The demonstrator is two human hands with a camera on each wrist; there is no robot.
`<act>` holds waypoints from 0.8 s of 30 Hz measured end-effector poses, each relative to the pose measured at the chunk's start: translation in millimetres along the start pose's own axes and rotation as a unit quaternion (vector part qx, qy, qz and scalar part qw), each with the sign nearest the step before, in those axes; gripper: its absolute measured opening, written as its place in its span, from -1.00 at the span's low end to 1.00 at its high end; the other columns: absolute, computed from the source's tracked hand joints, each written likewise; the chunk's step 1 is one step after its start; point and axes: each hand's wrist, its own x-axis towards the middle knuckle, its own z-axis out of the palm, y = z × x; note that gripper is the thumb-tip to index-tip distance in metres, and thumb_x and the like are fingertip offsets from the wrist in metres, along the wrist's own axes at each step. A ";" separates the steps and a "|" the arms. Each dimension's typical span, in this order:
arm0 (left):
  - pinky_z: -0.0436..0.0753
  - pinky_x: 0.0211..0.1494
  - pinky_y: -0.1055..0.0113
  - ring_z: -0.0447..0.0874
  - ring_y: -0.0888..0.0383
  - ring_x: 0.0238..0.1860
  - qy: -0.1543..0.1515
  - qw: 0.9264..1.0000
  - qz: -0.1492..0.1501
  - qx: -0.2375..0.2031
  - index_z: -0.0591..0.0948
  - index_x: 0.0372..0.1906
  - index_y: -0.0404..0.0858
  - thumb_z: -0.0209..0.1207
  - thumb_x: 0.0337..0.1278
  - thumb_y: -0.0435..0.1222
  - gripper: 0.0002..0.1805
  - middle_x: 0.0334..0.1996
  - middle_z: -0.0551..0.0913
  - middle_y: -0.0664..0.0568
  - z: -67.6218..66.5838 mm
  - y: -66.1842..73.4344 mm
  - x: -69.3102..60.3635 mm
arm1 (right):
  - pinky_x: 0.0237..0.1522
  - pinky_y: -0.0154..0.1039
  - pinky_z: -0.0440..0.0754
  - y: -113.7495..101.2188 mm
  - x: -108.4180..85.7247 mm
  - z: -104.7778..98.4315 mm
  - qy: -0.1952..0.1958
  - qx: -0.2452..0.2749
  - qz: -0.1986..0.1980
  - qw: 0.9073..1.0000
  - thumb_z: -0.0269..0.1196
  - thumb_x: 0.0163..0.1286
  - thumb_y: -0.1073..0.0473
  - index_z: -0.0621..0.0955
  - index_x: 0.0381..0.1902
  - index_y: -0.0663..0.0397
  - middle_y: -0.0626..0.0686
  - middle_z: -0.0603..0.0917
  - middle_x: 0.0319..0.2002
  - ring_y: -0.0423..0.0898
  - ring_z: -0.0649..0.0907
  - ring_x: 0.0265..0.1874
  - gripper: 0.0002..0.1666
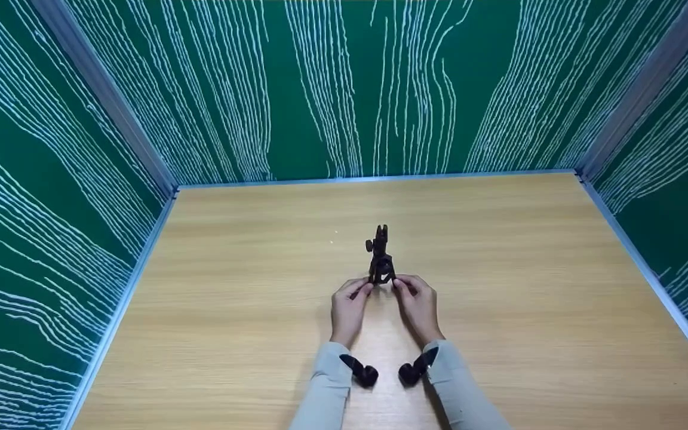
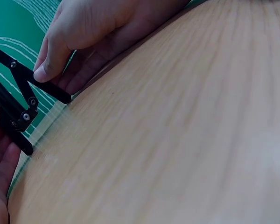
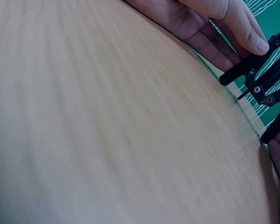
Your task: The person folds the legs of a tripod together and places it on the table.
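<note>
A small black tripod [image 1: 381,260] stands near the middle of the wooden table, with a side knob [image 1: 369,245] and a forked top [image 1: 382,230]. My left hand [image 1: 350,307] pinches the foot end of one leg between thumb and fingers. Opposite it, my right hand [image 1: 420,306] pinches another leg [image 2: 49,87] the same way. Hinged braces [image 3: 257,89] join the legs to the central column, and the legs are spread apart at the bottom. Both wrist views cut off the upper part of the tripod.
Green panels [image 1: 368,89] with white wavy lines wall in the wooden table [image 1: 230,310] at the back and both sides. Grey posts [image 1: 111,101] rise at the back corners. Black wrist-worn devices [image 1: 365,375] jut inward from both sleeves. Tiny white specks lie left of the tripod.
</note>
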 end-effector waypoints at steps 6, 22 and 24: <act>0.68 -0.11 0.43 0.70 0.22 -0.21 -0.002 1.000 0.000 0.002 0.73 -0.13 -0.27 0.30 0.09 -0.25 -0.74 -0.20 0.75 -0.01 -0.7 -0.4 -0.2 | -0.30 -0.52 0.56 0.2 -0.4 -0.8 -0.001 -0.007 0.006 1.000 0.31 0.24 0.32 0.72 -0.29 0.26 0.17 0.75 -0.34 -0.20 0.68 -0.40 -0.89; 0.67 -0.09 0.47 0.72 0.11 -0.12 0.013 1.000 -0.016 0.019 0.73 -0.14 -0.26 0.31 0.07 -0.30 -0.77 -0.18 0.76 -0.02 1.5 -2.6 0.8 | -0.28 -0.44 0.61 -1.1 0.1 0.7 -0.007 -0.027 0.007 1.000 0.31 0.24 0.32 0.71 -0.29 0.26 0.16 0.76 -0.34 -0.01 0.72 -0.39 -0.90; 0.66 -0.08 0.48 0.72 0.16 -0.13 0.008 1.000 -0.016 0.016 0.74 -0.14 -0.22 0.32 0.06 -0.26 -0.76 -0.18 0.76 0.03 0.0 -3.1 0.7 | -0.28 -0.45 0.61 -1.3 -0.1 1.2 -0.010 -0.024 0.008 1.000 0.31 0.25 0.32 0.71 -0.29 0.26 0.17 0.75 -0.34 0.00 0.72 -0.39 -0.89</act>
